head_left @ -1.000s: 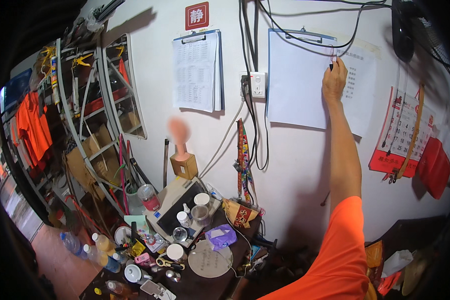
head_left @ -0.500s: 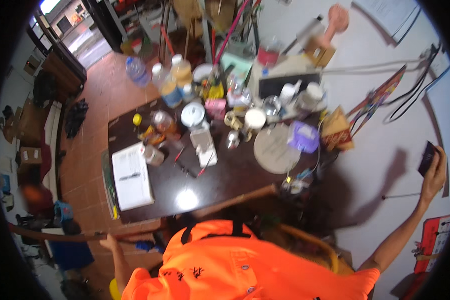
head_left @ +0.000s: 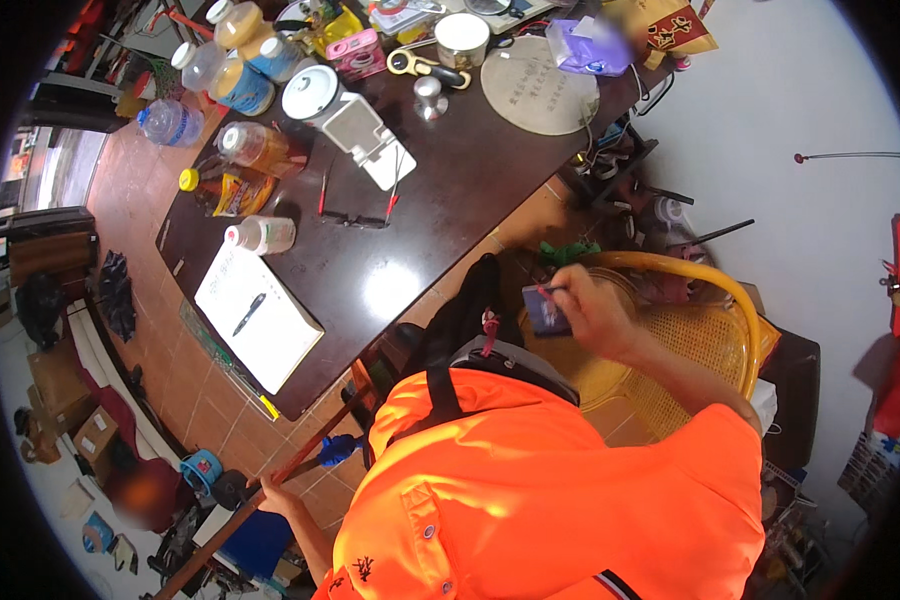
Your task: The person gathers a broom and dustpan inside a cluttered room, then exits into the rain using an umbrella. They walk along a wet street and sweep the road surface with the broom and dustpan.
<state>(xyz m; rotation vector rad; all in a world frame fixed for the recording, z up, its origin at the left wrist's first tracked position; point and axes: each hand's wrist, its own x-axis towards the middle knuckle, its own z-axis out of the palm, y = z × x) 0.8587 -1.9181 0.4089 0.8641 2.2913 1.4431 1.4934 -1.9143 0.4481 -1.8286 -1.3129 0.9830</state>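
Honestly, that table (head_left: 445, 210) looks like super glossy wood. Notebook (head_left: 270, 335) is matt paper, shirt (head_left: 570, 490) slightly shiny cloth, chair (head_left: 705, 345) woven cane, pole (head_left: 213, 547) looks like wood.

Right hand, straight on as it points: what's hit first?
Likely the dark table, at its near edge; depth is unclear, so the right hand might brush the dark trouser leg or pass above both.

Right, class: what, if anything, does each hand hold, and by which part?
The right hand pinches a dark flat item by its upper edge; the left hand seems to grip a brown bar partway along.
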